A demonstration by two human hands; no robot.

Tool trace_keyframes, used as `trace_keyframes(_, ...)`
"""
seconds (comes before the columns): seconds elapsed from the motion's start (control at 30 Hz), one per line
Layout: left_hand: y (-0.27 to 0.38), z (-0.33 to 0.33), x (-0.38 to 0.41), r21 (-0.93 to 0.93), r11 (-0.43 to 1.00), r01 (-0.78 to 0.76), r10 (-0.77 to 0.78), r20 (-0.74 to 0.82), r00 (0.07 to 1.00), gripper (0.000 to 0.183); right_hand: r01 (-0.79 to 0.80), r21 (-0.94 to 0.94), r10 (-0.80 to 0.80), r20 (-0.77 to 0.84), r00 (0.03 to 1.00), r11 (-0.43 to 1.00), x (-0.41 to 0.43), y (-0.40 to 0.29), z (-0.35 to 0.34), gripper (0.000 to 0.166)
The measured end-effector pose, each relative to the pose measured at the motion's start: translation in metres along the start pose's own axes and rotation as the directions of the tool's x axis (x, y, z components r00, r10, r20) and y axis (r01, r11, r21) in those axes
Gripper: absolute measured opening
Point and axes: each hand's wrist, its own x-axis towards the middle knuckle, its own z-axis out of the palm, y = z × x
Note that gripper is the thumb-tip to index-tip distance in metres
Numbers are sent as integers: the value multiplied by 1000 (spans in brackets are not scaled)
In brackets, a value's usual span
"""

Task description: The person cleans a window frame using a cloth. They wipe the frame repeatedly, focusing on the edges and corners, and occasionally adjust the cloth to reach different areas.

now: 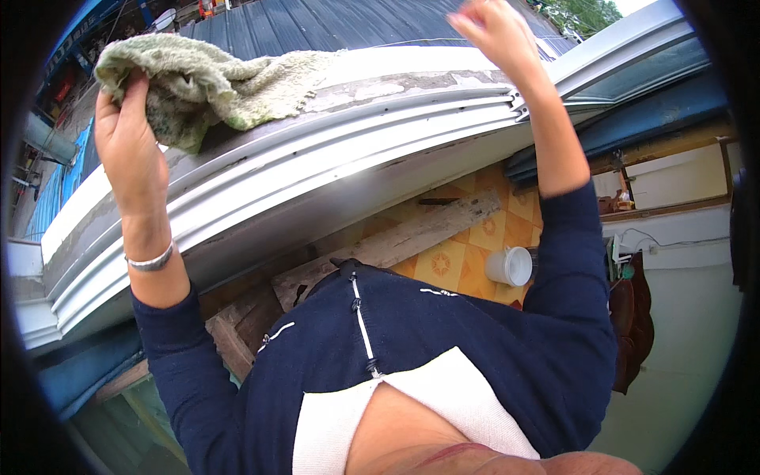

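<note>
My left hand grips a worn, dirty greenish-white towel by its left end. The rest of the towel drapes to the right over the outer ledge, whose coating is peeling. Below the ledge runs a white window frame with sliding tracks. My right hand is raised above the right part of the ledge, partly cut off by the top of the view. Its fingers look curled and blurred; I see nothing in it, but its grip is unclear. A silver bracelet circles my left wrist.
A dark corrugated metal roof lies outside. At the right stands a glazed sash beside a blue curtain. Indoors, a wooden plank and a white bucket are below, over the orange patterned floor.
</note>
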Motion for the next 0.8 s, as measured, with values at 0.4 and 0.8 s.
trace_keyframes(0.4,5,10,-17,25,997,79,-81,60,995,26,-647,44,628,195,753,761,-121,6,40,29)
trace_keyframes(0.8,12,17,-31,-50,997,62,-55,140,989,24,-684,-86,688,43,724,725,-114,-11,58,21)
